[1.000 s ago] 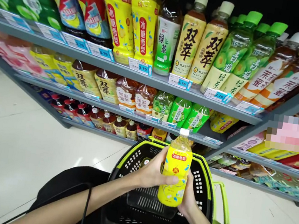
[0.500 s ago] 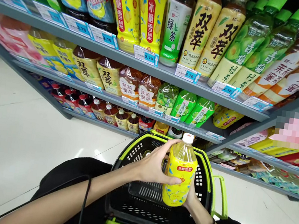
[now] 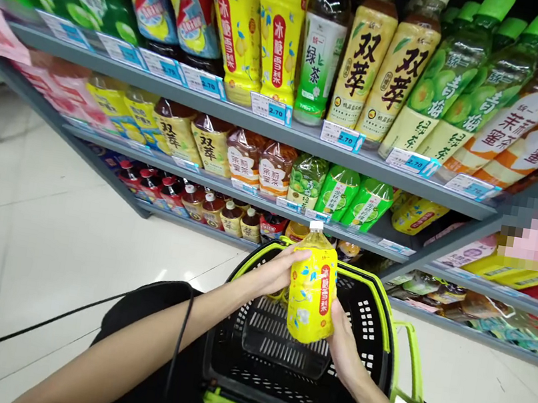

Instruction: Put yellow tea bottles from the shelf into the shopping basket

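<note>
i see the yellow bottle (image 3: 311, 295) standing almost upright, its white cap up and tilted a little to the left, directly above the open black basket (image 3: 384, 326). my right hand (image 3: 343, 344) is closed around its lower part from below and behind, and this grip carries it. my left hand (image 3: 279, 272) wraps the upper left side, fingers curled on the label. both hands are equally close; the basket floor is straight below the bottle's long axis.

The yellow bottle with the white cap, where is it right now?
In the head view, the yellow bottle is at centre, held upright between the left hand and right hand, just above the black basket.
</note>
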